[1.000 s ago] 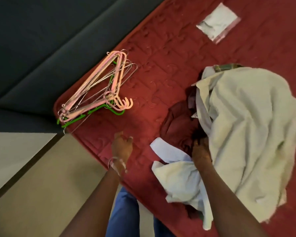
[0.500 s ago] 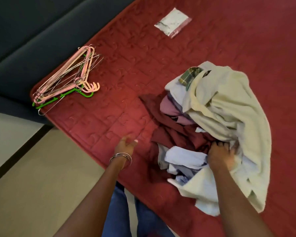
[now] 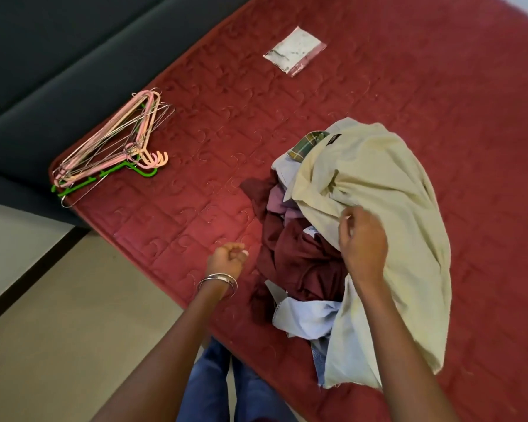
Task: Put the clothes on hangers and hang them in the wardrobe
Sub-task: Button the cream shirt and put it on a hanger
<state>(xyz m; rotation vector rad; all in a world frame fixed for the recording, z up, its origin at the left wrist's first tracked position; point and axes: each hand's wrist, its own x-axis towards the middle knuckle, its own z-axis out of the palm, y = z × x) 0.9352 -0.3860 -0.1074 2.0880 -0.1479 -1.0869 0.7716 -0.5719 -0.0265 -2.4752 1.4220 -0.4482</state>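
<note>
Your right hand (image 3: 363, 239) pinches the cream shirt (image 3: 387, 208) on top of the clothes pile (image 3: 302, 257) on the bed (image 3: 439, 86). Your left hand (image 3: 226, 260) is a fist, holding nothing. You're picking a first piece. Next, lift it free and reach far left for a hanger (image 3: 116, 147).
</note>
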